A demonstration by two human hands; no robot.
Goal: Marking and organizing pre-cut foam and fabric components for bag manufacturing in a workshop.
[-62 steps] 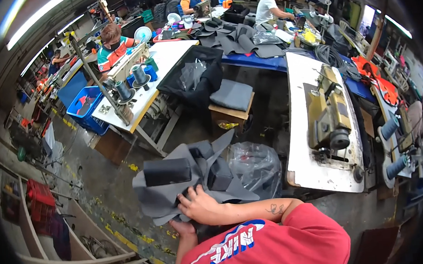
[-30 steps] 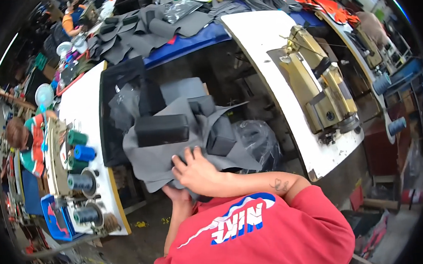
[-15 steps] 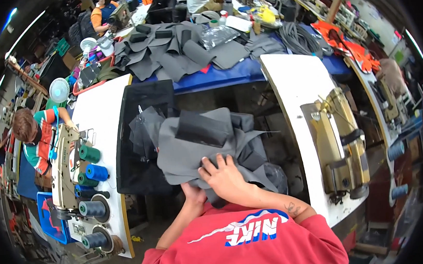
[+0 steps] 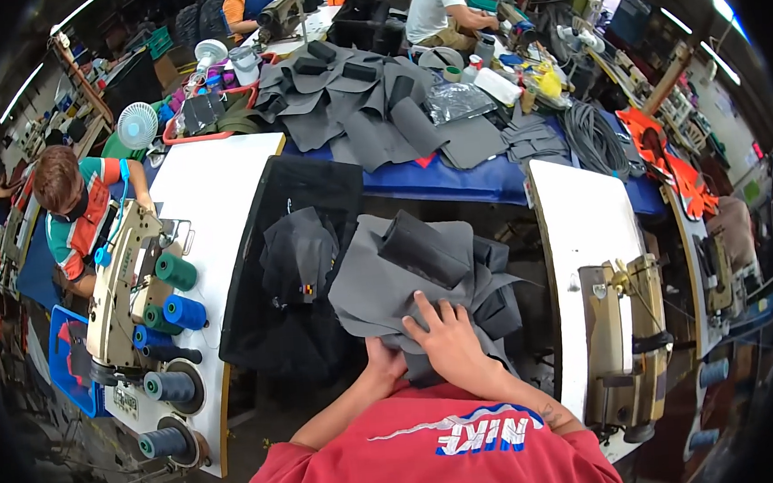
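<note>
1. We see a stack of gray pieces in the middle of the frame, just above the red shirt.
2. On top of the stack we see a dark, curved piece.
3. The right hand lies on the stack near its lower edge, open, with its fingers spread.
4. The left hand touches the stack's lower left edge. Its fingers are partly hidden, so we cannot tell if it grips.
5. Left of the stack we see a big black bin with a plastic bag in it.
6. At the left we see a white tabletop with a sewing machine and thread spools.
7. At the right we see another sewing machine.
8. At the top middle, a big gray pile covers part of a blue tabletop.
</note>
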